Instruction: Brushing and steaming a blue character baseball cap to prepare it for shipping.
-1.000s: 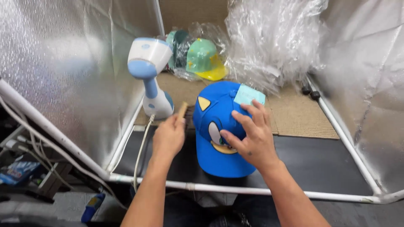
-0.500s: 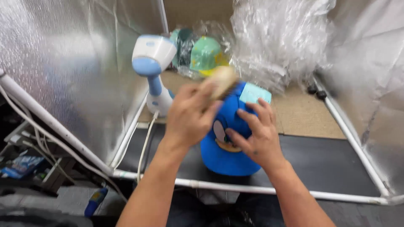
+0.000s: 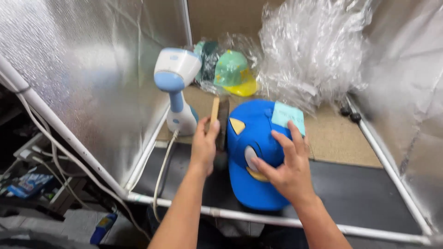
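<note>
A blue cap (image 3: 254, 152) is seen on the dark front strip of the table (image 3: 360, 193), its brim pointing toward the white front rail (image 3: 277, 220). The right hand (image 3: 284, 168) is laid flat on the cap's crown with its fingers spread, not clamped. A pale blue tag (image 3: 288, 117) lies on the cap's far side, just beyond the fingertips. The left hand (image 3: 204, 145) is closed around a wooden-backed brush (image 3: 219, 122), held upright against the cap's left edge. The two hands are kept apart, one on each side of the cap.

A white and blue handheld steamer (image 3: 175, 87) stands just left of the brush, close to the silver side wall (image 3: 83, 83). Behind it, bagged green and yellow caps (image 3: 233, 74) and crumpled clear plastic (image 3: 314, 50) fill the rear. Open tan matting (image 3: 337, 138) is left to the right of the cap, bounded by the right rail (image 3: 387, 166).
</note>
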